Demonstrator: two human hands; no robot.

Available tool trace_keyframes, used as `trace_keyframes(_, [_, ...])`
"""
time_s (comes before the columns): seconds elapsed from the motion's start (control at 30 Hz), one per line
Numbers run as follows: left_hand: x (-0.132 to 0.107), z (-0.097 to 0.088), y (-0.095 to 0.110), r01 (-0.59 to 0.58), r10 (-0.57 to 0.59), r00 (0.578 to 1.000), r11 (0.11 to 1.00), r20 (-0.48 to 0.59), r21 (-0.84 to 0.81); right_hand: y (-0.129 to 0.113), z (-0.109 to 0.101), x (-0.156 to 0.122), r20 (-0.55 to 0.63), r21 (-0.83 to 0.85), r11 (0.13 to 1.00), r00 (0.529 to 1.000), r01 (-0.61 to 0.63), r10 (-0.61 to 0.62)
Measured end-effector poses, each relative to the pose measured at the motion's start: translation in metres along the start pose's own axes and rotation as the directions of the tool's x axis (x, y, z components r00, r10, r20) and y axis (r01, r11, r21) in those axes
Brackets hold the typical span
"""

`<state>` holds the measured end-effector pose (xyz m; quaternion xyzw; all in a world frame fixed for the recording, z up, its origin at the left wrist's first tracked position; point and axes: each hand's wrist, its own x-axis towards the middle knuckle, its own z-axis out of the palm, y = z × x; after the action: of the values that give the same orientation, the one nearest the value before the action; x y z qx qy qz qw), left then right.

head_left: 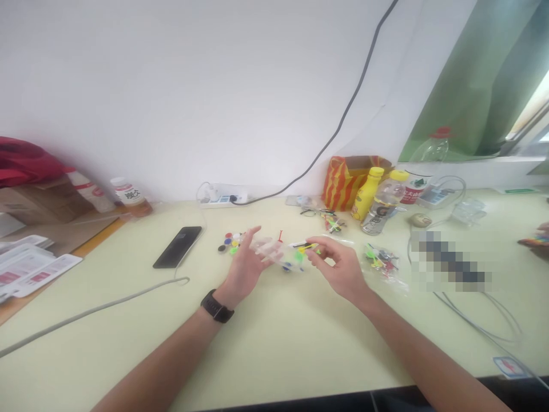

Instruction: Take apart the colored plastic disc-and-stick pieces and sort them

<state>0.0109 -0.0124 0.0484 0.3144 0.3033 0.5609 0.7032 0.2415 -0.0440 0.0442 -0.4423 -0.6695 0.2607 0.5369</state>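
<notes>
A clear plastic bag (pixel 270 249) hangs between my hands over the table, with small green and blue plastic pieces (pixel 295 264) at its right end. My left hand (pixel 245 266), wearing a black watch (pixel 217 306), holds the bag's left side, thumb raised; its lower fingers are partly hidden. Thumb and fingertips of my right hand (pixel 341 268) pinch a small yellow-and-black plastic piece (pixel 305 248) at the bag's right end. Beside my left hand lie several coloured round discs (pixel 229 242). A small red piece (pixel 280 235) stands out behind the bag.
To the left lies a phone (pixel 178 247) on a cable. Right of my right hand is another bag of small parts (pixel 381 260); more parts (pixel 331 222) lie farther back. Bottles (pixel 381 209), a striped bag (pixel 337 183) and a power strip (pixel 225 198) line the wall.
</notes>
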Motion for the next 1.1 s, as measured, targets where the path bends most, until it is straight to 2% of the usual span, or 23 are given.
trace_keyframes(0.13, [-0.001, 0.003, 0.001, 0.038, -0.037, 0.999, 0.999, -0.011, 0.020, 0.003, 0.002, -0.001, 0.025, -0.076, 0.997, 1.000, 0.015, -0.013])
trace_keyframes(0.3, [-0.003, 0.005, 0.003, 0.043, -0.043, 0.999, 0.999, 0.000, 0.020, 0.008, 0.002, 0.000, 0.045, -0.226, 0.969, 0.995, 0.095, -0.087])
trace_keyframes(0.47, [-0.005, 0.006, 0.000, 0.053, -0.052, 0.997, 0.999, 0.063, -0.004, 0.014, 0.002, 0.003, 0.124, -0.299, 0.948, 0.989, 0.112, -0.078])
trace_keyframes(0.53, [-0.005, 0.005, -0.002, 0.044, -0.045, 0.993, 0.999, 0.106, 0.006, 0.015, 0.002, 0.005, 0.120, -0.294, 0.949, 0.989, 0.115, -0.083])
trace_keyframes(0.6, [-0.005, 0.005, -0.004, 0.022, -0.028, 0.989, 0.999, 0.146, 0.043, 0.015, 0.000, 0.006, 0.088, -0.232, 0.970, 0.994, 0.078, -0.059])
trace_keyframes(0.67, [-0.005, 0.004, -0.006, -0.016, -0.003, 0.986, 0.994, 0.166, 0.110, 0.013, -0.003, 0.009, 0.084, -0.125, 0.992, 0.996, -0.029, 0.040])
trace_keyframes(0.77, [-0.005, 0.001, -0.010, -0.093, 0.055, 0.985, 0.967, 0.162, 0.239, 0.007, -0.009, 0.012, 0.111, 0.011, 0.970, 0.965, -0.242, 0.240])
trace_keyframes(0.83, [-0.004, 0.000, -0.012, -0.150, 0.092, 0.977, 0.937, 0.190, 0.317, 0.002, -0.013, 0.014, 0.109, 0.059, 0.940, 0.938, -0.335, 0.328])
trace_keyframes(0.97, [-0.002, -0.004, -0.013, -0.209, 0.096, 0.949, 0.904, 0.300, 0.372, -0.002, -0.022, 0.019, 0.083, 0.160, 0.918, 0.931, -0.363, 0.354])
trace_keyframes(1.1, [0.000, -0.007, -0.009, -0.134, 0.019, 0.943, 0.936, 0.332, 0.327, 0.002, -0.035, 0.024, 0.144, 0.257, 0.896, 0.931, -0.362, 0.334])
